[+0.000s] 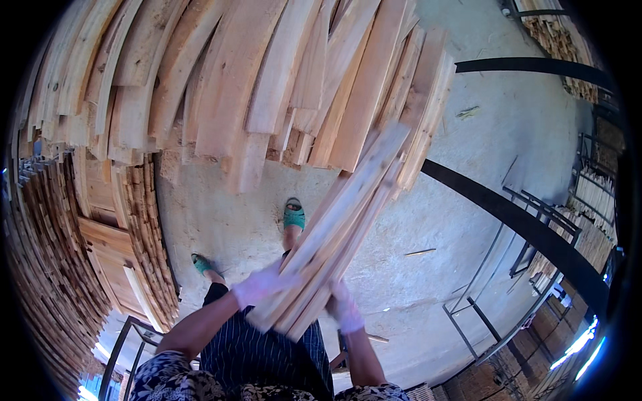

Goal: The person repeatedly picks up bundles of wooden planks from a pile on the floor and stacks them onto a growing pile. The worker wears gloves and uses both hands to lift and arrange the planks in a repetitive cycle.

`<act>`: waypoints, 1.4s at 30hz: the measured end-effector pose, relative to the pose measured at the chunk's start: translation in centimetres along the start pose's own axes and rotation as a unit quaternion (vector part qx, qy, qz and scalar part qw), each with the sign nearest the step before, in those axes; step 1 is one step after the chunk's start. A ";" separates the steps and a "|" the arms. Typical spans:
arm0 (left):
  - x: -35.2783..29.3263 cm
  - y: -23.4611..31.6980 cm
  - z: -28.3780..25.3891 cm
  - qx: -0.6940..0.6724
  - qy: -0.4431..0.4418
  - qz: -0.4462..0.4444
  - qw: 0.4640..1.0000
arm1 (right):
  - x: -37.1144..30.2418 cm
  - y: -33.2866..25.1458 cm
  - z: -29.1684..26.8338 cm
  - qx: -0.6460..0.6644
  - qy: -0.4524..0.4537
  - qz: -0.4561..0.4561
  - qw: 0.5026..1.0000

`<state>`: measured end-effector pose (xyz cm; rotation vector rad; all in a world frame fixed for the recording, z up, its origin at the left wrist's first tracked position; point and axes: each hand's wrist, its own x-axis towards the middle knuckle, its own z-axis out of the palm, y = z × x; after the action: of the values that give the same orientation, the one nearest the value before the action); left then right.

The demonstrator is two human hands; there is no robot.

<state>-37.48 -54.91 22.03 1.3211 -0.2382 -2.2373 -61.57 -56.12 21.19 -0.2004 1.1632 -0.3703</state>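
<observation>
Handling step, seemingly; left hand (262,283) and right hand (346,310) hold boards (331,225) between them, far ends toward timber stack (231,93) ahead of both hands; next move likely calls for even support.

Wood sliver (420,252) on grey floor (401,301)

Matt wooden planks (334,224), rough-ended wood stack (234,87), dull concrete-like floor (414,220), dark metal-looking bar (468,182), cloth trousers (244,354)
</observation>
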 end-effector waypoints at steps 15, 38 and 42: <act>-13.3 -11.9 -5.8 0.205 -0.019 -0.112 0.972 | -4.5 10.6 10.6 0.148 0.015 0.026 0.989; -44.1 -46.3 -25.7 -0.449 0.511 0.301 0.668 | -3.8 53.3 58.5 -0.633 -0.408 0.121 0.646; -42.2 -46.5 -33.8 -0.479 0.579 0.168 0.638 | 3.7 62.0 58.9 -0.799 -0.380 0.001 0.466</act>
<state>-8.55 10.20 18.32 1.5117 0.9540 -0.5649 5.16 -2.49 19.65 -1.8284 0.2010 0.9416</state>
